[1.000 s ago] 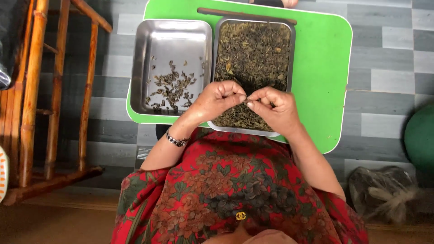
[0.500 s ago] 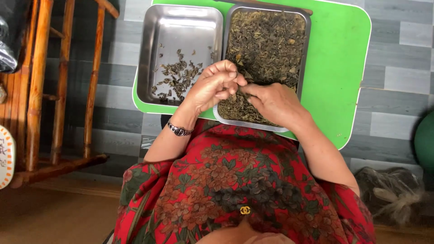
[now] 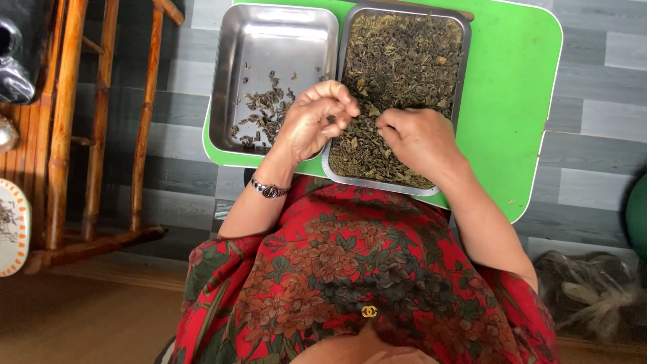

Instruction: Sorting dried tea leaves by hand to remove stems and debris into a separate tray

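Two steel trays sit side by side on a bright green counter (image 3: 519, 101) with rounded corners, which stands on a grey plank floor (image 3: 600, 135). Of the pair, the right tray (image 3: 465, 61) is heaped nearly full with dark, dried leaves (image 3: 404, 61), while the left tray (image 3: 283, 40) is mostly bare metal with only a thin scatter of sorted leaves (image 3: 266, 111) toward its near side. A wooden chair frame (image 3: 64, 135) stands to the left of the counter, with a black plastic bag (image 3: 17, 61) in the upper left corner behind it and the rim of a patterned plate (image 3: 13, 226) at the left edge. The left hand (image 3: 313, 121), a wristwatch (image 3: 268, 189) on its wrist, hovers over the seam between the two trays, its fingers curled and its grip pinching a small dark bit of leaf (image 3: 331, 119) between thumb and fingertips. The right hand (image 3: 418, 138) rests low on the full tray's leaves, fingers bent downward and pressed together into the heap; what they pinch, if anything, cannot be told.
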